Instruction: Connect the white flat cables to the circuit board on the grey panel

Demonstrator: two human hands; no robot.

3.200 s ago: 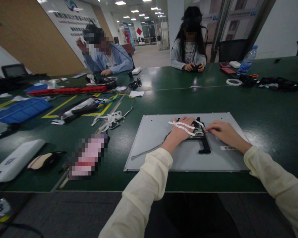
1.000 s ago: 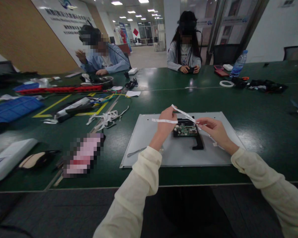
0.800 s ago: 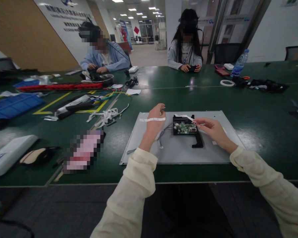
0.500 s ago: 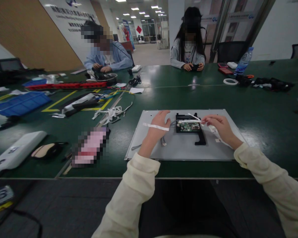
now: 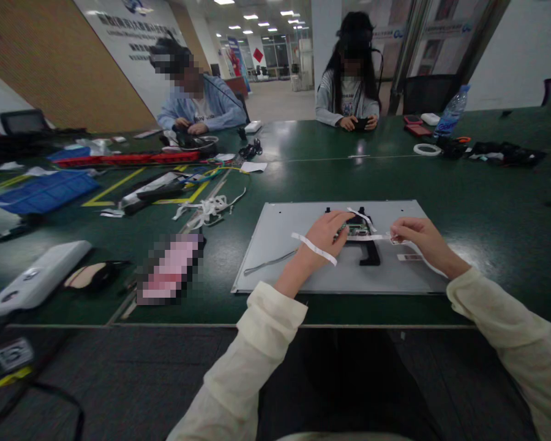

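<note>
My right hand [image 5: 416, 236] is closed in a pinch on one end of a narrow white strip [image 5: 367, 237], which runs straight toward my left thumb. My left hand [image 5: 324, 236] reaches over the left part of a green circuit board [image 5: 358, 229], its fingers stretched forward and the thumb apart. Whether the thumb touches the strip is hard to tell. Another white strip [image 5: 313, 248] lies across the back of my left hand. The board sits on a black bracket [image 5: 371, 254] on a flat grey panel [image 5: 275, 223]. A third short strip [image 5: 362, 215] rests by the bracket's top.
A grey ribbon cable [image 5: 269, 263] lies on the panel's left. On the green table are a tangle of white strips [image 5: 209, 209], a pink phone [image 5: 169, 269], a white device [image 5: 37, 275], a blue tray [image 5: 46, 191] and a water bottle [image 5: 452, 113]. Two people sit opposite.
My left hand has moved right, from the panel's left side to over the circuit board. My right hand has shifted slightly right and down, drawing the strip's end with it.
</note>
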